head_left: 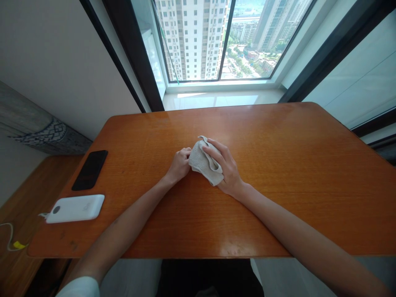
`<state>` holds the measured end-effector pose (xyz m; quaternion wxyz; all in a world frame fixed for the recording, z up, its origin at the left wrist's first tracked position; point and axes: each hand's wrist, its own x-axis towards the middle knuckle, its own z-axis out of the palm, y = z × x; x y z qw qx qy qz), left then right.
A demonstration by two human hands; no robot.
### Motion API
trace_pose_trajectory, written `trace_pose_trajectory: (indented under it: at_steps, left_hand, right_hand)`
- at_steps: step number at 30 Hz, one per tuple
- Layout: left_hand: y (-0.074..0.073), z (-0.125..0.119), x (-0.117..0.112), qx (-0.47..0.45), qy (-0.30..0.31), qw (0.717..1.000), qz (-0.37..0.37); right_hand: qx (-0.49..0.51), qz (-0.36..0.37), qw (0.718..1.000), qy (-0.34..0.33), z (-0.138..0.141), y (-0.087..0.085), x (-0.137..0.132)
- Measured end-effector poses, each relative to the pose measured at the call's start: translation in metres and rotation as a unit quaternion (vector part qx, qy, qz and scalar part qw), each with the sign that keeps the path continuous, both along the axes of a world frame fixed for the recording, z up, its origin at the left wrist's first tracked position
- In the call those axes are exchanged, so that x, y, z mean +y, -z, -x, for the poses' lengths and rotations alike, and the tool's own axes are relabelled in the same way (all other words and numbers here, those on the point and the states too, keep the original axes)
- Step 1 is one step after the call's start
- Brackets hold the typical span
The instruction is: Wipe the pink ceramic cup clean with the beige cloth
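Note:
A folded pale grey cloth is bunched above the middle of the wooden table. My right hand grips it from the right, with fingers laid over its top and side. Close against the cloth's left edge is my left hand, its fingers curled into a loose fist. The inside of that fist is hidden, so whether it pinches the cloth's edge cannot be told.
On the table's left side lie a black phone and a white power bank with a cable at its end. A window is beyond the far edge. A patterned curtain hangs at left.

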<state>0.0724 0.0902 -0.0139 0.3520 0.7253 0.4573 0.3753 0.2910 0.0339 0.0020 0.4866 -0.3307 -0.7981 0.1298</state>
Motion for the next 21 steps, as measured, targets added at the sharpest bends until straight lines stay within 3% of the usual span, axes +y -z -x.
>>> trace_pose_trajectory:
  at_steps: [4, 10, 13, 17, 21]
  left_hand:
    - [0.006, -0.005, -0.004, 0.014, -0.029, 0.999, -0.041]
    - [0.004, -0.009, -0.015, 0.045, -0.027, 0.971, -0.232]
    - [0.003, -0.007, -0.017, 0.047, -0.033, 0.956, -0.289]
    - [0.005, -0.006, -0.018, 0.026, -0.003, 0.949, -0.315]
    - [0.006, -0.006, -0.021, 0.003, 0.021, 0.963, -0.270]
  right_hand:
    - [-0.002, -0.003, 1.000, 0.000, 0.000, -0.001, -0.001]
    - [-0.004, -0.011, 1.000, -0.015, -0.001, -0.002, 0.000]
    - [0.002, -0.016, 1.000, -0.012, -0.001, -0.001, 0.000]
    - [0.004, -0.016, 1.000, -0.013, -0.001, -0.001, 0.000]
    - [0.003, -0.015, 1.000, -0.004, 0.000, -0.001, 0.000]
